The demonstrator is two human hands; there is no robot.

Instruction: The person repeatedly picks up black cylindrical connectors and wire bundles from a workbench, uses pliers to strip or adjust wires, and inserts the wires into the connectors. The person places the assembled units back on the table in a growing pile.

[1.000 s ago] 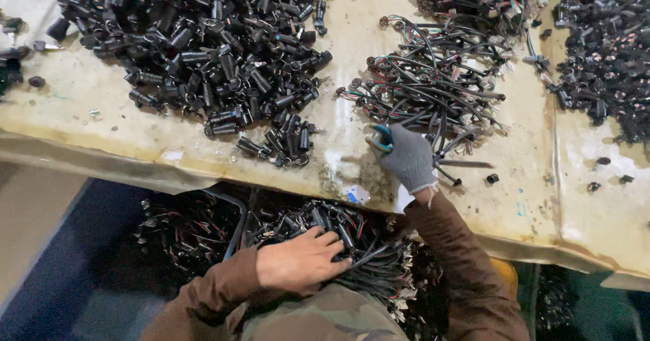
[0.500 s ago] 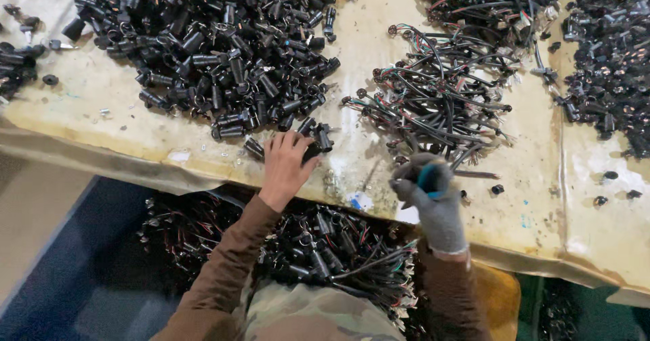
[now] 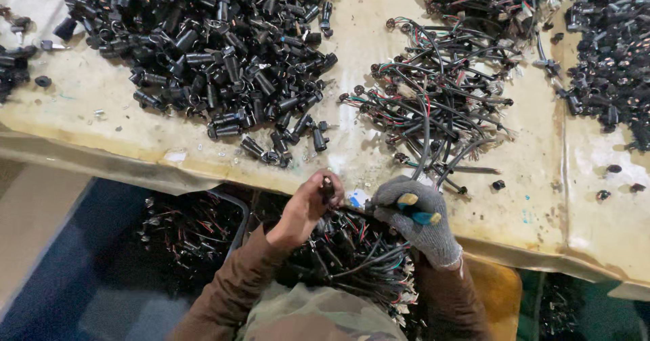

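Close to the person, below the table edge, a dark bin (image 3: 203, 246) holds a heap of finished black parts with wires (image 3: 352, 260) in red, green and white. Just above it, at the front edge of the table (image 3: 135, 138), the two hands meet. The bare left hand (image 3: 308, 202) is curled up, and its fingertips pinch a small black plug (image 3: 328, 189), held upright between thumb and fingers. The right hand (image 3: 413, 216) wears a grey glove and is closed in a fist around a small tool with a blue and yellow handle (image 3: 416, 209). The tip of the tool points toward the plug, but it is too small to tell if they touch. The two hands are just beside each other. Both arms wear brown sleeves. Farther out on the worn yellow table, to the left, lies a big pile of black plugs (image 3: 210, 50), with a few loose ones near the left hand. To the right of it lies a tangle of thin wires (image 3: 433, 104) with small rings on their ends. At the far right is another pile of black parts (image 3: 609, 43), and a few single bits lie apart near it.
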